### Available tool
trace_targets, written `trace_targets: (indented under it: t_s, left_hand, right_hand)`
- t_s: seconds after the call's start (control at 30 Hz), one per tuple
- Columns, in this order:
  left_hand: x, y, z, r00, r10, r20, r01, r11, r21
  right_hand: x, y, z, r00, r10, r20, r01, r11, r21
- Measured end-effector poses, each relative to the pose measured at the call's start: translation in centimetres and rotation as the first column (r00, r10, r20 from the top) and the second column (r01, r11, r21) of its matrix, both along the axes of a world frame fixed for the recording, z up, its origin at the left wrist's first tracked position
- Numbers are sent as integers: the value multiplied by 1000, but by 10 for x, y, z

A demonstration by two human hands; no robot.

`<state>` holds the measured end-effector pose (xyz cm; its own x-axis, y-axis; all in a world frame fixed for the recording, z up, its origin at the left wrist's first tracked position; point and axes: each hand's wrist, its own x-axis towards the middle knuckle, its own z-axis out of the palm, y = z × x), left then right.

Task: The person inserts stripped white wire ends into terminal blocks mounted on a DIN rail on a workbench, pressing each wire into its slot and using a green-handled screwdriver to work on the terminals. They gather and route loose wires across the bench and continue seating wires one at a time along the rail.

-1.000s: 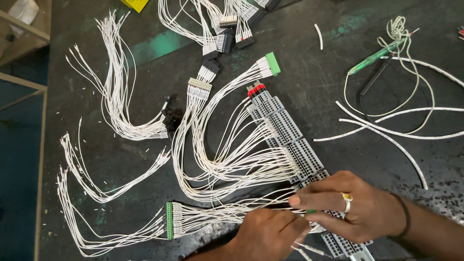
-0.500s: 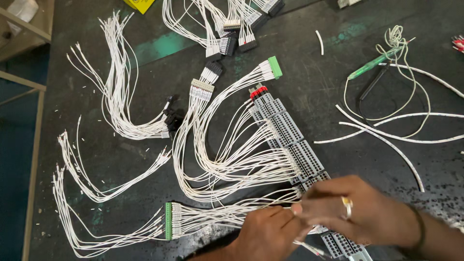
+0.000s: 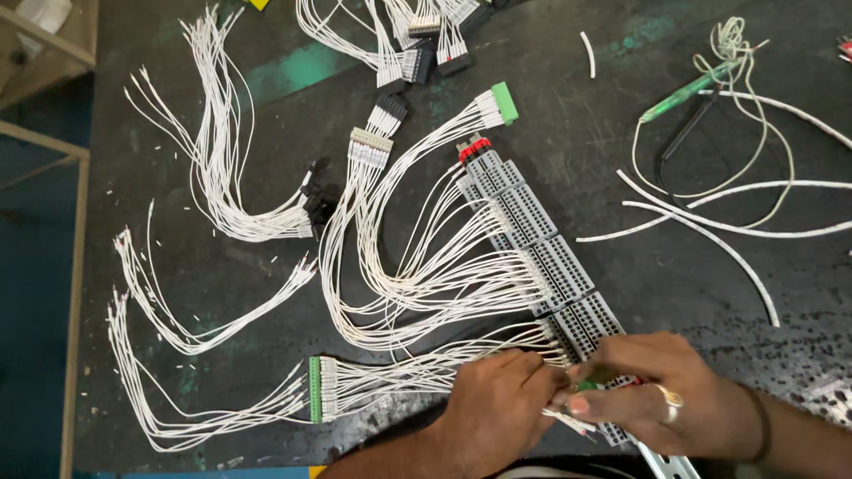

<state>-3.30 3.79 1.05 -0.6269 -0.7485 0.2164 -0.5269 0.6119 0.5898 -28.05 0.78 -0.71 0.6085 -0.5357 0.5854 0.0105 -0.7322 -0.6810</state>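
Note:
A long grey terminal block strip [image 3: 532,239] lies diagonally on the dark table [image 3: 639,266], with a red end piece [image 3: 474,146] at its far end. Many white wires [image 3: 426,284] fan from its left side to plug connectors. My left hand [image 3: 497,412] pinches white wire ends at the strip's near part. My right hand [image 3: 657,395], with a ring, grips a small green-handled tool [image 3: 587,385] pressed at the same spot. A green connector [image 3: 314,401] with wires lies left of my left hand.
Further wire bundles with connectors lie at the left [image 3: 222,177] and at the top [image 3: 417,44]. A green-handled screwdriver [image 3: 688,89] and loose white cables [image 3: 737,213] lie at the right. A wooden frame [image 3: 53,53] stands beyond the table's left edge.
Both hands have stayed at the strip's near end, with only small shifts of the fingers. The view has moved slightly.

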Motion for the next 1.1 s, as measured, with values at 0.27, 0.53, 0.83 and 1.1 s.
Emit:
trace_targets:
  t_s: [0.27,0.53,0.83,1.1]
  left_hand:
    - [0,-2,-3,1000,-19,-18,17,993,-114]
    - [-5,-1,-3,1000,5,4,-4,999,-53]
    - [11,-21,14,982,-144,-126,142,990,-27]
    - [23,-28,14,927,138,-350,-39,960,276]
  right_hand:
    - [1,-7,9,998,26,-49,-29,998,-54]
    - [0,-3,-7,999,33,5,-33,999,-9]
    - [-57,0,1,984,-103,143,-166,-814,556]
    - [4,-51,-18,974,-55,-218,97,977,190]
